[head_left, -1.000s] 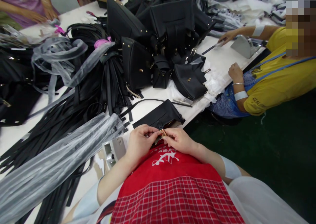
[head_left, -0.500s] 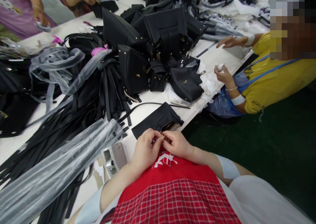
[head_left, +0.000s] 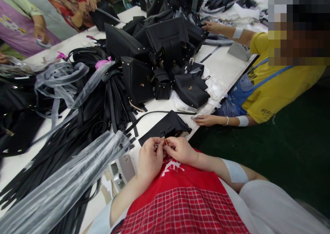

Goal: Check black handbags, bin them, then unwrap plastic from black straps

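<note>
My left hand point(head_left: 150, 160) and my right hand point(head_left: 182, 151) meet fingertip to fingertip in front of the red apron. Both are closed in a pinch. A small orange piece with a shiny bit point(head_left: 165, 141) shows between the fingertips, on the right hand's side. The fingers cover most of it, and its kind is unclear. Whatever else the left fingers hold is hidden. Just beyond them a black bag point(head_left: 161, 126) lies on its side at the table edge, its opening towards the right. I cannot tell whether the small piece is joined to it.
Black handbags point(head_left: 167, 34) are heaped across the white table point(head_left: 152, 107). Bundled black straps point(head_left: 74, 151) and plastic-wrapped strips point(head_left: 85, 179) fill the left. A grey tape dispenser point(head_left: 125, 170) stands by my left forearm. A co-worker in yellow point(head_left: 260, 96) reaches in from the right; others stand at far left.
My hands stay pinched together, and the orange piece shows more plainly. The co-worker's one hand has moved to the bag heap, the other down to the table edge. My view has shifted slightly.
</note>
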The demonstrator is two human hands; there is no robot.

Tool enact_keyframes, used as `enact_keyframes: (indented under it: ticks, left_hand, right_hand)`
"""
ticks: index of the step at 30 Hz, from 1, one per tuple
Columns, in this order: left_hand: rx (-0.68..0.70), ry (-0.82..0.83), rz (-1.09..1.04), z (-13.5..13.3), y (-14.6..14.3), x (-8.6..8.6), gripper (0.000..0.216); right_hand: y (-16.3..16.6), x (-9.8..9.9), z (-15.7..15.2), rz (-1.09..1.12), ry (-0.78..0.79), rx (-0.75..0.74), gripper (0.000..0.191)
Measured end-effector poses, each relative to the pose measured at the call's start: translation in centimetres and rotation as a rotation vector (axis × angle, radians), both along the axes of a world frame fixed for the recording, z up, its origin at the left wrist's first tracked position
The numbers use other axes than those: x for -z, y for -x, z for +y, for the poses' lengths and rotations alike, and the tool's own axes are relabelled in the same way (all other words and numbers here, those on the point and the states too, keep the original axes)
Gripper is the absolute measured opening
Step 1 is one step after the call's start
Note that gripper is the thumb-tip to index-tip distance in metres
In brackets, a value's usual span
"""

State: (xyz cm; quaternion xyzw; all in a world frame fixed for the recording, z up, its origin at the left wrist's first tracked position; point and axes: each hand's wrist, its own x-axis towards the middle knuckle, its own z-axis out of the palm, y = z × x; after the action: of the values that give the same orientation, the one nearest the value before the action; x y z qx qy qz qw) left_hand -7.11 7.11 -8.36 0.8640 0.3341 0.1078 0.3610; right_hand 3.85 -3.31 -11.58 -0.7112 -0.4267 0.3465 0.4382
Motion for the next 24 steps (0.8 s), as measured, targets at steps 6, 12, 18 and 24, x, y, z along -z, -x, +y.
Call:
enact_keyframes:
  ticks: [6,12,18,24]
  left_hand:
    - [0.231,0.146,-0.122,-0.5,-0.4,-0.8,0.01]
    - [0.416,0.638,-0.099,0.5,0.9,-2.6,0.016]
    - [0.102,0.598,-0.096,3.3,1.6,-1.1,0.026]
    - [0.223,0.047,0.027,3.9,-0.1,0.0,0.019]
  right_hand:
    - [0.2,0.4,0.3,0.031,-0.051,0.051,0.007]
    - [-0.4,1.6,0.4,0.514,-0.091,0.125,0.018]
    - [-0.7,1.4,-0.1,0.851,-0.045,0.085,0.047]
    - [-0.5,1.3,0.2,0.688,0.03,0.068,0.035]
